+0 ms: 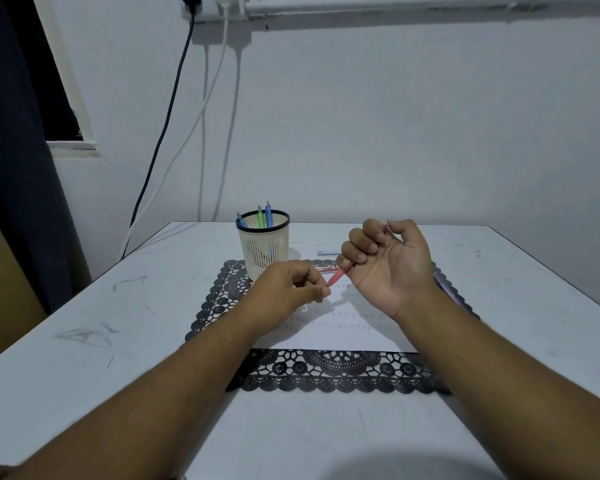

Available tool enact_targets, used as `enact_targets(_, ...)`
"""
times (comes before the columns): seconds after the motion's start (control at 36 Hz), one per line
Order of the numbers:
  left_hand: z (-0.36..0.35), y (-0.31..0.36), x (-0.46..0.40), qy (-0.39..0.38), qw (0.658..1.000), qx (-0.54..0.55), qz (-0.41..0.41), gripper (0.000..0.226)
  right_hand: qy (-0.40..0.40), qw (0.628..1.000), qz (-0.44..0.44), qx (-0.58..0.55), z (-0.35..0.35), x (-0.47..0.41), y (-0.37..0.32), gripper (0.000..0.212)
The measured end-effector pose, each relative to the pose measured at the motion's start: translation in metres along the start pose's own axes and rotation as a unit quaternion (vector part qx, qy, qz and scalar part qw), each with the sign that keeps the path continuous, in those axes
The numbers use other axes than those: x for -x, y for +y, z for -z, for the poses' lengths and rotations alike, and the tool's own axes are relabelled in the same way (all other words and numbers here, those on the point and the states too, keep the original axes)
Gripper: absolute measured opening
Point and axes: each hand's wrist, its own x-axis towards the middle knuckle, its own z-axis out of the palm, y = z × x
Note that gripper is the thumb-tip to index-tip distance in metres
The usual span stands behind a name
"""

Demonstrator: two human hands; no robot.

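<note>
My right hand (388,268), palm up, curls its fingers round a red pen (336,277) that slants down to the left. My left hand (291,289) pinches the pen's lower tip between thumb and fingertips. Both hands hover over a white sheet of paper (333,330) with faint writing, which lies on a black lace placemat (326,372). Behind the left hand stands a cream pen holder (263,247) with a black rim, holding a green pen and two blue ones.
The white table (118,358) carries scuff marks. A small flat box (328,252) lies behind the hands. A purple pen (447,289) rests on the mat's right edge. Cables hang down the wall at back left, beside a dark curtain.
</note>
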Motion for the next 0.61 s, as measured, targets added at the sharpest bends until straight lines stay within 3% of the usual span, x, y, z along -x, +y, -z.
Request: enact_targets(0.61,0.0007,0.0078,0.0029,0.001,1.0,-0.009,-0.001,0.008,-0.007,1.0,-0.005,-0.008,0.0012,-0.0006,-0.0014,0.027)
